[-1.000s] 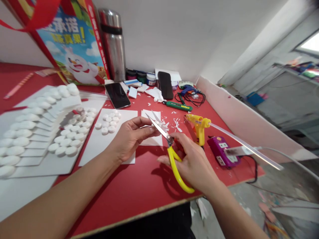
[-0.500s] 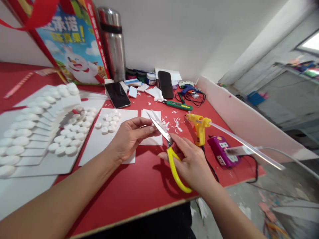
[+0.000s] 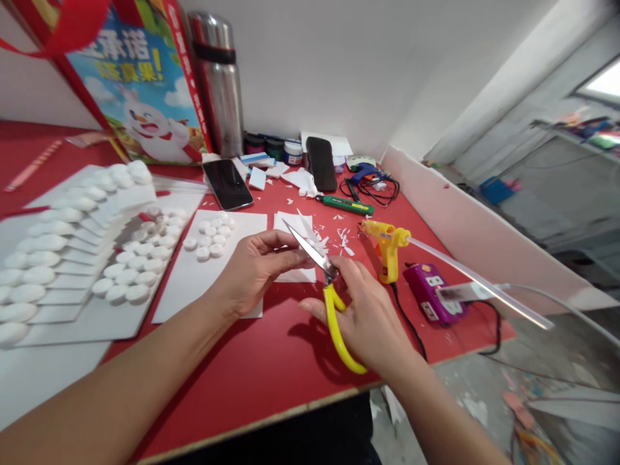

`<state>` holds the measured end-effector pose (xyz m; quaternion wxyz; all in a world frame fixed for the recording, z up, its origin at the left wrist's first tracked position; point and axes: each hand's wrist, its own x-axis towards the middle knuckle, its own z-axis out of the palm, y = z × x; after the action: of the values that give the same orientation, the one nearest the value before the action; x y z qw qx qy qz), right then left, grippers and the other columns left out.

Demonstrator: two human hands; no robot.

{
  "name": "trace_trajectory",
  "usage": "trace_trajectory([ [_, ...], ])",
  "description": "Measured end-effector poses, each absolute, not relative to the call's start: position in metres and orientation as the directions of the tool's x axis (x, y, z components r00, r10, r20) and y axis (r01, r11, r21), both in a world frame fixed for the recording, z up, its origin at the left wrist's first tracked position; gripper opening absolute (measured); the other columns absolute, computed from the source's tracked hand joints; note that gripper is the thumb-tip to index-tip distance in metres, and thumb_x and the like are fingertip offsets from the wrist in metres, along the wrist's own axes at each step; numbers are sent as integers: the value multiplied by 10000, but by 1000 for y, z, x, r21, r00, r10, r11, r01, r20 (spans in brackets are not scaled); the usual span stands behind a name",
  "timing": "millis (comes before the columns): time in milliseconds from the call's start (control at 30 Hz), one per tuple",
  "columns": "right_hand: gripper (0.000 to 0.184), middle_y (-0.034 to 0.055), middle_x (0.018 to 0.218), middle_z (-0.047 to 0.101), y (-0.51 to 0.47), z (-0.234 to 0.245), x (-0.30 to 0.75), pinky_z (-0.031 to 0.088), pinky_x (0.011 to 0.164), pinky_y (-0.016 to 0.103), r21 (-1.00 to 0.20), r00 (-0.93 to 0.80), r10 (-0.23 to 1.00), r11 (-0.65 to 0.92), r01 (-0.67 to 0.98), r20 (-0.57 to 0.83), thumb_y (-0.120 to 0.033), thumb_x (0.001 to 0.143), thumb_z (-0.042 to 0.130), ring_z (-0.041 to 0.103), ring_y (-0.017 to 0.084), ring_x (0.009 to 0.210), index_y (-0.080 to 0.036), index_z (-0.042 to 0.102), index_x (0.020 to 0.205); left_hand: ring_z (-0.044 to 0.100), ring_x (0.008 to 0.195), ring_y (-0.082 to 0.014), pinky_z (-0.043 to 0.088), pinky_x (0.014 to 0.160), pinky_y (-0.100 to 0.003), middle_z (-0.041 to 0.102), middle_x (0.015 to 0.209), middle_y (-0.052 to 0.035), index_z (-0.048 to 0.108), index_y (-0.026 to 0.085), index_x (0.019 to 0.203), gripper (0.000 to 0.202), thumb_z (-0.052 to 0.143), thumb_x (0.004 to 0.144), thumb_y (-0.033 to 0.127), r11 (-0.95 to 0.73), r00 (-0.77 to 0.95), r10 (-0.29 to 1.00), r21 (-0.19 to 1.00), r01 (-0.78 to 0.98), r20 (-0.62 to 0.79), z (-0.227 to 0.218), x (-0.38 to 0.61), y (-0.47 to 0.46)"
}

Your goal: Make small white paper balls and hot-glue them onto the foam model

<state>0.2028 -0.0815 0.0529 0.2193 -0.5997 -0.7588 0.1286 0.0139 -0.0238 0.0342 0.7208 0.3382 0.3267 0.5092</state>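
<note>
My right hand (image 3: 365, 303) grips yellow-handled scissors (image 3: 341, 336), their metal blades pointing up and left over the red table. Fingers pinched together, my left hand (image 3: 259, 265) sits beside the blades; whatever small piece it holds is mostly hidden behind the scissors and fingertips. Beneath the hands lies a small white sheet (image 3: 295, 274) with white scraps (image 3: 345, 240) around it. Left of my left hand, a larger white board (image 3: 184, 294) carries a cluster of small white discs (image 3: 213, 237).
At the left, white boards hold rows of white rounded pieces (image 3: 46, 258) and more discs (image 3: 128, 278). A yellow glue gun (image 3: 387, 248) and purple power socket (image 3: 433, 294) stand right. Behind are phones (image 3: 227, 184), a green cutter (image 3: 347, 205), a steel flask (image 3: 220, 90) and a printed bag (image 3: 145, 110).
My right thumb has moved slightly outward to the left, and the scissors have shifted a little. My left hand stays in nearly the same place.
</note>
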Motion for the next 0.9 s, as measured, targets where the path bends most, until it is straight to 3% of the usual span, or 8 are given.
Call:
trace_trajectory([
  [400, 582, 149, 1054, 704, -85, 50, 202, 554, 755, 401, -470, -174, 958, 264, 842, 227, -657, 922, 613, 705, 286, 853, -184, 572, 1258, 777, 825, -224, 602, 904, -396, 792, 853, -52, 756, 145, 841, 218, 904, 681, 157, 251, 274, 954, 823, -509, -122, 30, 12, -23],
  [633, 569, 147, 1051, 713, -87, 49, 202, 543, 736, 380, -471, -158, 963, 247, 847, 221, -639, 932, 611, 709, 290, 870, -167, 589, 1251, 780, 825, -211, 608, 883, -356, 792, 854, -51, 767, 137, 844, 204, 902, 691, 142, 258, 283, 951, 816, -517, -122, 31, 12, -22],
  [900, 439, 39, 779, 685, -88, 53, 202, 462, 613, 289, -543, -123, 979, 194, 817, 164, -587, 951, 621, 605, 185, 637, -184, 631, 1122, 786, 800, -227, 609, 901, -405, 791, 824, -43, 769, 149, 823, 244, 936, 646, 165, 285, 284, 947, 800, -528, -150, 36, 13, -23],
])
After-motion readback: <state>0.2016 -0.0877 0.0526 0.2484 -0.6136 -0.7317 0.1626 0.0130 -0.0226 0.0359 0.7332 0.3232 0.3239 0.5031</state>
